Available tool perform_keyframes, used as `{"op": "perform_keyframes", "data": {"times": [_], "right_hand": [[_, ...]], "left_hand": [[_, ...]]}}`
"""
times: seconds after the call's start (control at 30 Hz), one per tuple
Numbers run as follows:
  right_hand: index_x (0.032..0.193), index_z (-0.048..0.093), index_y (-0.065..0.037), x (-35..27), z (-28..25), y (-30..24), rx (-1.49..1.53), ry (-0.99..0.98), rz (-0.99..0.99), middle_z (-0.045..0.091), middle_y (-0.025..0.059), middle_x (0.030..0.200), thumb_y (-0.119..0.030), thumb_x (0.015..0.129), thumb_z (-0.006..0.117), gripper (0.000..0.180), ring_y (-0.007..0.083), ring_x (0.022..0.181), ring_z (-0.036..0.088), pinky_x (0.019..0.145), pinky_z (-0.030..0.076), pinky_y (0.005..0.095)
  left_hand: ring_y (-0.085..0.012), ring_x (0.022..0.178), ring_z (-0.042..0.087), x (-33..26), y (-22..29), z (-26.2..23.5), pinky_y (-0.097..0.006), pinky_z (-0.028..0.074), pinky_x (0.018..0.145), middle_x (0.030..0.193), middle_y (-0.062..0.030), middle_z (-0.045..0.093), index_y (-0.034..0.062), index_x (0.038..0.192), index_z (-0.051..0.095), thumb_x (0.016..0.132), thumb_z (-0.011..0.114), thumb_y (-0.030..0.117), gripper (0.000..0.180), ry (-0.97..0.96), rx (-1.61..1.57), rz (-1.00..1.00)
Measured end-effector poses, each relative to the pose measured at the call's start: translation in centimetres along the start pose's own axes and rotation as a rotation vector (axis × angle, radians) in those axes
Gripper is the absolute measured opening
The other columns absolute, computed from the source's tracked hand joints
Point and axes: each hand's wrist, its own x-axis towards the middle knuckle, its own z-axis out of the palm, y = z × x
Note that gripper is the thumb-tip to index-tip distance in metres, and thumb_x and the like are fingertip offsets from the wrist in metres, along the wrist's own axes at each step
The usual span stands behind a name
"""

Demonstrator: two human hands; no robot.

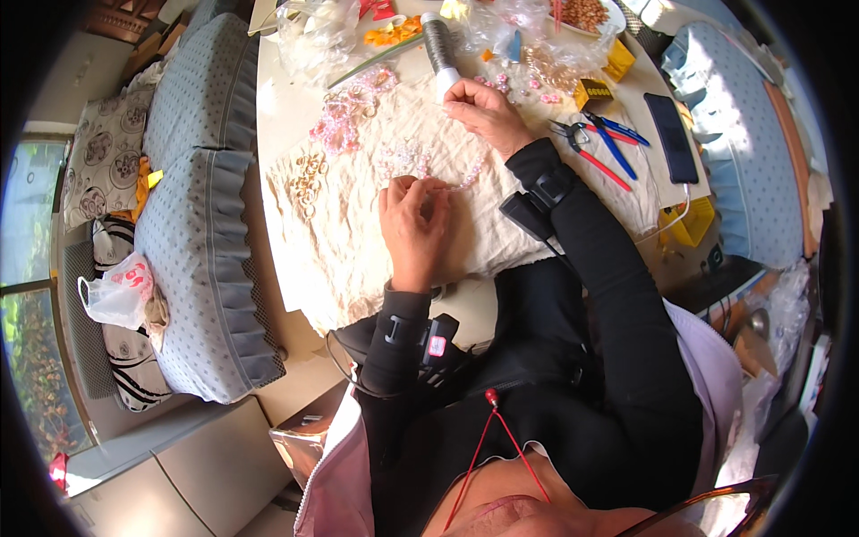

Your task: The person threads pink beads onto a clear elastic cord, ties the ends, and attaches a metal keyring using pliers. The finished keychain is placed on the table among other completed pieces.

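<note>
My left hand point(413, 224) is low over the cream cloth point(331, 259), fingers pinched together. A short strand of pink beads point(467, 175) runs from its fingertips toward the upper right. Just beyond that hand lies a cluster of pale, clear beads point(404, 158). Farther off, my right hand point(488, 116) is closed in a pinch beside the white near end of a grey spool point(438, 49). Whatever is between its fingers is too fine or hidden to make out.
Pink bead strands point(338, 125) and gold rings point(307, 183) lie at left. Red-handled pliers point(599, 168), blue-handled pliers point(619, 154) and a phone point(671, 139) with a white cable are at right. Plastic bags point(318, 40) and a plate of brown pieces point(586, 16) stand farther back.
</note>
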Motion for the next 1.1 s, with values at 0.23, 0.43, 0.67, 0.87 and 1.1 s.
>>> {"op": "perform_keyframes", "data": {"times": [0.23,0.43,0.67,0.87,1.1], "right_hand": [[0.102,0.065,-0.011,0.1,-0.1,0.2,0.008,0.005,-0.010,0.051,-0.0106,0.081,-0.018,0.103,0.067,0.008,-0.0010,0.068,0.042,0.060,0.034,0.0179],[0.102,0.065,-0.010,0.2,-0.1,0.3,0.004,0.006,-0.015,0.053,-0.0104,0.083,-0.017,0.103,0.067,0.008,-0.0010,0.071,0.044,0.062,0.036,0.0176],[0.102,0.065,-0.010,0.2,-0.1,0.4,0.005,-0.007,-0.048,0.055,-0.0100,0.086,-0.017,0.103,0.067,0.008,-0.0010,0.074,0.046,0.064,0.038,0.0180],[0.102,0.066,-0.009,0.2,-0.1,0.3,0.010,-0.005,-0.047,0.057,-0.0099,0.088,-0.016,0.102,0.068,0.007,-0.0011,0.076,0.047,0.065,0.039,0.0180],[0.100,0.068,-0.005,0.2,-0.1,0.5,-0.021,0.028,-0.044,0.062,-0.0057,0.090,-0.016,0.099,0.071,0.011,0.0027,0.084,0.054,0.075,0.046,0.0219]], "left_hand": [[-0.0318,0.097,0.058,0.4,0.8,0.8,-0.044,0.046,0.088,0.100,-0.0079,0.064,0.0145,0.095,0.076,0.082,0.080,0.018,0.015,-0.053,0.072,0.025],[-0.0314,0.098,0.058,0.6,0.9,2.0,-0.043,0.045,0.090,0.102,-0.0068,0.065,0.0146,0.093,0.076,0.081,0.082,0.020,0.015,-0.067,0.083,0.027],[-0.0304,0.100,0.058,0.9,1.3,2.1,-0.043,0.044,0.092,0.103,-0.0060,0.065,0.0155,0.094,0.076,0.081,0.081,0.022,0.016,-0.067,0.112,0.045],[-0.0291,0.102,0.057,1.4,1.7,2.7,-0.043,0.042,0.093,0.105,-0.0044,0.064,0.0172,0.098,0.075,0.080,0.082,0.023,0.020,-0.070,0.143,0.037],[-0.0280,0.100,0.057,1.7,2.0,3.6,-0.042,0.042,0.091,0.102,-0.0022,0.065,0.0186,0.096,0.075,0.079,0.083,0.023,0.020,-0.009,0.187,0.043]]}}
